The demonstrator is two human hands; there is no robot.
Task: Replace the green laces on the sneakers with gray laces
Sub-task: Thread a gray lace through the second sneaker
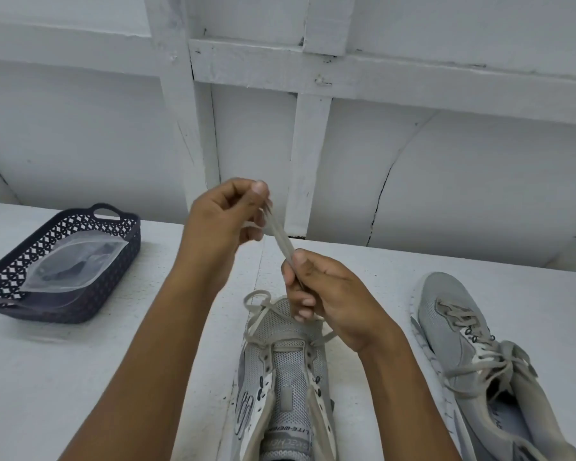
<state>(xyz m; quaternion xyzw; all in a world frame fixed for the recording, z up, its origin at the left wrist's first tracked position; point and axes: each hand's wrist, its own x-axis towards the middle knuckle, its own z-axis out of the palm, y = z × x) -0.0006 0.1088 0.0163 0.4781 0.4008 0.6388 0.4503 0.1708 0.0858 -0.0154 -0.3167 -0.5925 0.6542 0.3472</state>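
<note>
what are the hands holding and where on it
Both hold one gray lace: left hand pinches near its end, right hand grips it lower down.

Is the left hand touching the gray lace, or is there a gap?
Touching. The head view shows the left hand pinching the upper end of the gray lace at its fingertips; no gap is visible.

A white table is carrying three things. A dark lattice basket is sitting well to the left of the fingers of the left hand. One gray sneaker is lying just below the fingers of the right hand, and a second gray sneaker is resting to their right.
</note>
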